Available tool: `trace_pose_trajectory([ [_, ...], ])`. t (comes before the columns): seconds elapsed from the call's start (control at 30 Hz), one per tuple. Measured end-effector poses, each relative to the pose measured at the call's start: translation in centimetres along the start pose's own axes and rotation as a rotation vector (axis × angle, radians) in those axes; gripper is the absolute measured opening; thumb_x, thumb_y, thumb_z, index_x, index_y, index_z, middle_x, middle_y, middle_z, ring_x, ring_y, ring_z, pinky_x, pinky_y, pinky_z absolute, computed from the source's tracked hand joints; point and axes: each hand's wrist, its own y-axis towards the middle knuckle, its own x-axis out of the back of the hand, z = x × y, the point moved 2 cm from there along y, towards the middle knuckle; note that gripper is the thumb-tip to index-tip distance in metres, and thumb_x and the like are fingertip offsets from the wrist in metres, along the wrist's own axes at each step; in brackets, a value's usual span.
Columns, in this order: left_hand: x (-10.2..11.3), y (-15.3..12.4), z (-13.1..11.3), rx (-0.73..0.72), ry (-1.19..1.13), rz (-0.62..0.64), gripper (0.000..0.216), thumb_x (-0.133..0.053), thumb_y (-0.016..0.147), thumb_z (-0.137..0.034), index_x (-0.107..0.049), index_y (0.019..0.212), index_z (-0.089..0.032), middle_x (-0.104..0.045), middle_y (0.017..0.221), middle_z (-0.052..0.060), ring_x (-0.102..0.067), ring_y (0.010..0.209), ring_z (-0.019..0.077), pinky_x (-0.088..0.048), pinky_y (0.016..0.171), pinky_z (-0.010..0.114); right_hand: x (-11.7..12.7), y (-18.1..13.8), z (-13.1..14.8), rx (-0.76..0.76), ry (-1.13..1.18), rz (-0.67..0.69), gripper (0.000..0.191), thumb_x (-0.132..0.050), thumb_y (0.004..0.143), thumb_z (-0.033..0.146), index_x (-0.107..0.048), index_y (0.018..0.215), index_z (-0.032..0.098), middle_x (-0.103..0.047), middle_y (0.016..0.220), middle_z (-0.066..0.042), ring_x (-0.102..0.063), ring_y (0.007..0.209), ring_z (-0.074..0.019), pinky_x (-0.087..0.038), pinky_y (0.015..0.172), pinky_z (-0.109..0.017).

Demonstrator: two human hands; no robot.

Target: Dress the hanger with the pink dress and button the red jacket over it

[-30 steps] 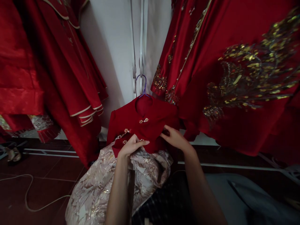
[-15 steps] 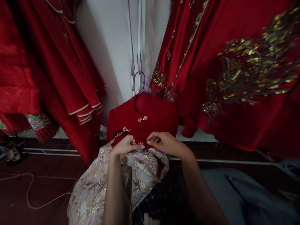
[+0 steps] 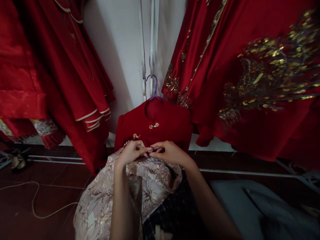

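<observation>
A red top (image 3: 172,120) hangs from a purple hanger (image 3: 155,90) in front of me. Its upper clasp (image 3: 154,126) has two beaded flowers, fastened below the neckline, and another beaded flower (image 3: 136,136) shows lower left. Between my fingertips is a flower-shaped beaded button (image 3: 150,150) on the garment's front. My left hand (image 3: 132,152) pinches it from the left, thumb and fingers together. From the other side my right hand (image 3: 170,152) closes its thumb and fingertips on it. A pale gold-patterned brocade skirt (image 3: 100,200) spreads below, under my wrists.
Red garments (image 3: 57,66) hang at left, and a sequined red garment (image 3: 210,76) at right. Behind the top runs a white metal rack pole (image 3: 153,40). A cable (image 3: 37,203) lies on the tiled floor, with shoes (image 3: 17,162) at far left.
My right hand has moved left, and its fingertips have met my left hand at the beaded button. The view has shifted slightly.
</observation>
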Motion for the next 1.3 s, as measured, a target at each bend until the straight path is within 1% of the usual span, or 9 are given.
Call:
trace_pose_trajectory([
  [0.2,0.1,0.2,-1.0,-0.176,0.117,-0.059,0.025,-0.055,0.079,-0.038,-0.065,0.078,-0.015,-0.067,0.078,0.004,-0.059,0.074,0.0145,-0.045,0.072,0.023,0.0,1.0,-1.0,-0.02,0.049,-0.099,0.023,-0.064,0.073,0.034,-0.071,0.087,0.018,-0.072,0.085,-0.006,-0.067,0.079,-0.0189,-0.051,0.071,-0.028],
  [0.43,2.4,0.0,2.6,-0.064,0.382,-0.283,0.016,-0.053,0.077,-0.025,-0.063,0.088,-0.017,-0.066,0.086,0.003,-0.06,0.077,0.0137,-0.044,0.071,0.022,0.6,1.1,-1.5,-0.02,0.06,-0.185,0.023,-0.069,0.068,0.037,-0.072,0.08,0.018,-0.072,0.078,-0.005,-0.065,0.071,-0.0161,-0.048,0.063,-0.025],
  [0.57,3.4,-0.3,4.7,0.063,0.49,-0.206,0.017,-0.061,0.066,-0.016,-0.065,0.083,-0.017,-0.063,0.077,0.002,-0.056,0.064,0.0111,-0.042,0.061,0.02,1.1,1.0,-2.0,-0.059,0.048,-0.261,0.021,-0.071,0.066,0.036,-0.072,0.077,0.018,-0.071,0.074,-0.004,-0.064,0.066,-0.0146,-0.047,0.057,-0.023],
  [0.7,3.5,-0.2,5.4,0.093,0.514,-0.198,0.024,-0.061,0.063,-0.011,-0.068,0.084,-0.018,-0.059,0.068,-0.001,-0.051,0.059,0.0093,-0.037,0.056,0.019,1.4,1.3,-2.8,-0.196,0.166,-0.378,0.025,-0.067,0.069,0.036,-0.068,0.081,0.015,-0.068,0.064,-0.004,-0.061,0.048,-0.0128,-0.043,0.039,-0.02],
  [0.83,3.6,0.0,5.5,0.11,0.545,-0.178,0.024,-0.061,0.064,-0.014,-0.069,0.086,-0.019,-0.059,0.067,-0.001,-0.05,0.06,0.0098,-0.036,0.057,0.019,1.7,1.5,-3.2,-0.24,0.348,-0.451,0.026,-0.067,0.068,0.034,-0.064,0.083,0.013,-0.069,0.072,-0.007,-0.064,0.052,-0.0145,-0.048,0.041,-0.021],
  [1.0,3.8,0.1,6.1,0.11,0.572,-0.192,0.016,-0.059,0.067,-0.021,-0.07,0.079,-0.02,-0.062,0.067,-0.001,-0.052,0.062,0.0114,-0.036,0.06,0.021,2.2,1.3,-2.9,-0.177,0.176,-0.372,0.027,-0.068,0.068,0.038,-0.066,0.079,0.014,-0.061,0.052,0.0,-0.05,0.036,-0.0079,-0.037,0.034,-0.019],
  [1.1,3.6,0.4,6.3,0.118,0.528,-0.158,0.016,-0.059,0.066,-0.019,-0.069,0.079,-0.02,-0.064,0.071,0.0,-0.053,0.064,0.0114,-0.038,0.061,0.021,2.0,0.9,-1.9,-0.159,0.185,-0.311,0.028,-0.068,0.068,0.039,-0.067,0.082,0.014,-0.062,0.055,-0.001,-0.049,0.038,-0.0077,-0.036,0.035,-0.019],
  [1.2,3.2,0.4,5.4,0.082,0.463,-0.131,0.014,-0.058,0.066,-0.016,-0.068,0.076,-0.018,-0.064,0.071,-0.001,-0.053,0.064,0.0105,-0.038,0.063,0.02,1.1,0.2,0.1,-0.148,0.353,-0.097,0.027,-0.068,0.068,0.037,-0.066,0.082,0.015,-0.066,0.064,-0.003,-0.057,0.049,-0.0101,-0.042,0.041,-0.019],
  [1.3,2.8,-0.3,3.3,-0.019,0.388,-0.084,0.01,-0.059,0.069,-0.021,-0.065,0.076,-0.016,-0.058,0.065,-0.003,-0.048,0.06,0.009,-0.036,0.058,0.019,0.2,-0.2,2.1,-0.122,0.494,0.111,0.026,-0.07,0.067,0.036,-0.066,0.081,0.014,-0.065,0.062,-0.001,-0.059,0.052,-0.0103,-0.046,0.046,-0.02],
])
